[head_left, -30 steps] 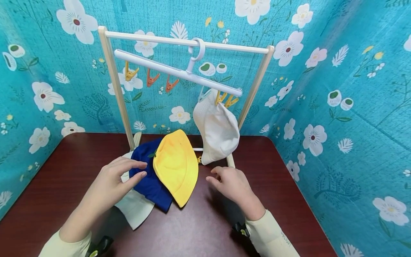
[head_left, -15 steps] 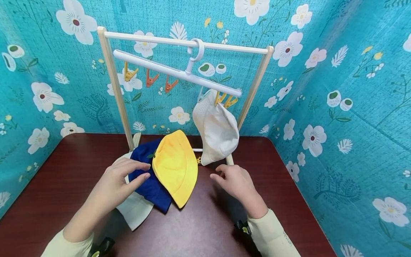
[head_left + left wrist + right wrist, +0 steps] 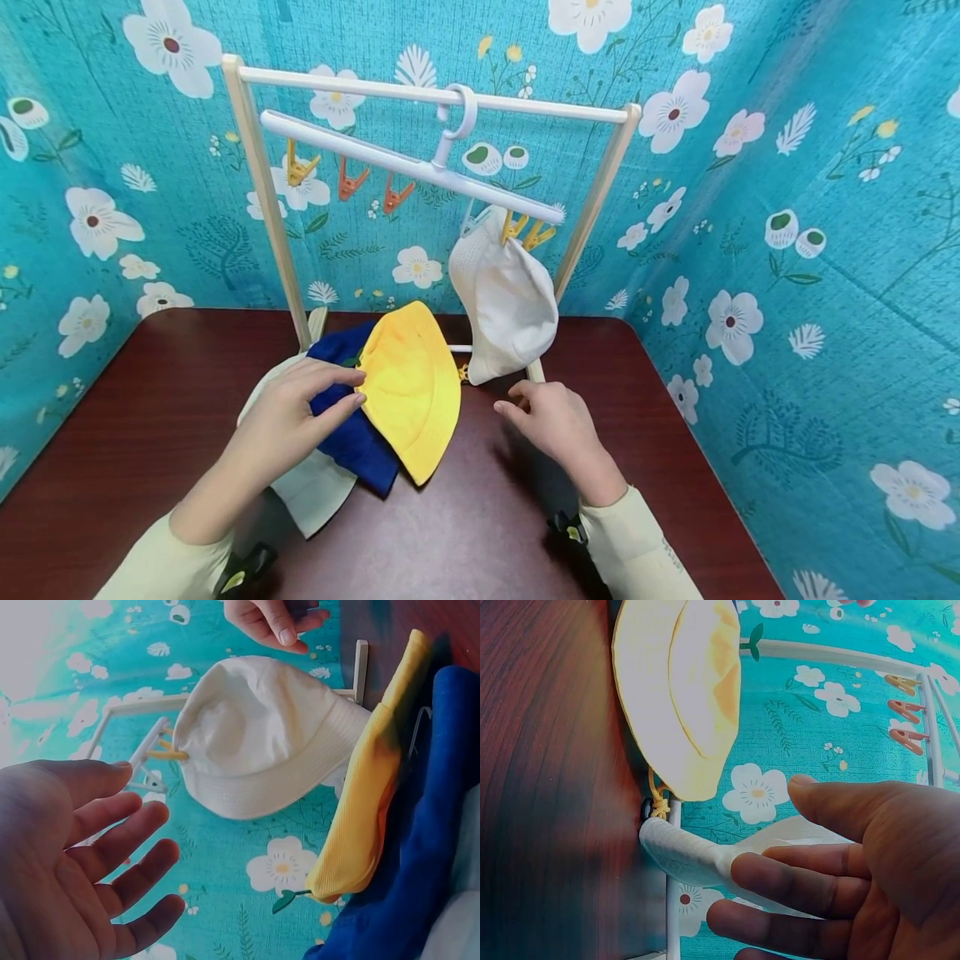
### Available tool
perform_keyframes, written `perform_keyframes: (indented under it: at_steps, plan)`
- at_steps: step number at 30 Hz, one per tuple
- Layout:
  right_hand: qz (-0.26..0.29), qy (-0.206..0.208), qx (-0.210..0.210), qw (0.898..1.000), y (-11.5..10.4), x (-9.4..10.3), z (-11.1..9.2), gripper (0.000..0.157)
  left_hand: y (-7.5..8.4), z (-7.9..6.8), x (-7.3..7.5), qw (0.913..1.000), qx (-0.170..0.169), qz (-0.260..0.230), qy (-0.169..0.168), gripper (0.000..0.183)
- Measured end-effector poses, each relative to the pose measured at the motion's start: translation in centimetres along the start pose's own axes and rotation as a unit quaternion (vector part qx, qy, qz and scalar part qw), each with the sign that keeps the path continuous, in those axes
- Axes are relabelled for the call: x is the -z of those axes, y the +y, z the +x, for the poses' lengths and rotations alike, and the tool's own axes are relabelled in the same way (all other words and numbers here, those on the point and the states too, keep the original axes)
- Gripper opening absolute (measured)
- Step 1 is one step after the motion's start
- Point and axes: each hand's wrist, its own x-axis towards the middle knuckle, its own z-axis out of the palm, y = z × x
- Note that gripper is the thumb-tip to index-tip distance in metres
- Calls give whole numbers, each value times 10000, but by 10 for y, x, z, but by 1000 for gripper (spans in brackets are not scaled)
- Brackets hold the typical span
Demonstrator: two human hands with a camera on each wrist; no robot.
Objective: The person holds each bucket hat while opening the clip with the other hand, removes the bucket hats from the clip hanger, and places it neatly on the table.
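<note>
My left hand [image 3: 288, 417] hovers over the hats with thumb and fingers apart, its fingertips at the near edge of a yellow bucket hat [image 3: 412, 392] in the head view. In the left wrist view its palm shows nothing held. Under the yellow hat lie a navy blue hat [image 3: 360, 454] and a pale hat [image 3: 318, 492]. My right hand [image 3: 555, 425], fingers loosely bent and holding nothing, is over the table to the right of the yellow hat. A white bucket hat [image 3: 506, 300] hangs just beyond it, clipped by yellow clothespins [image 3: 525, 231].
A wooden rack [image 3: 258, 192] stands at the back. From its rail hangs a tilted white hanger [image 3: 408, 167], its left end higher. Orange clothespins [image 3: 352, 179] and a yellow one [image 3: 300, 164] hang on that side. A flowered blue curtain [image 3: 750, 208] surrounds the dark red table [image 3: 420, 550].
My left hand has moved right, closer to the yellow hat. My right hand has shifted slightly right. The hats and hanger have stayed in place.
</note>
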Motion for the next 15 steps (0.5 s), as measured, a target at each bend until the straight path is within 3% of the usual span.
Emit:
perform_keyframes:
  at_steps: [5, 15]
  plan:
    - [56, -7, -126, 9999, 3, 0, 0, 34, 6, 10, -5, 9999, -128, -77, 71, 22]
    - [48, 111, -449, 9989, 8, 2, 3, 35, 23, 39, -11, 9999, -63, -102, -22, 26]
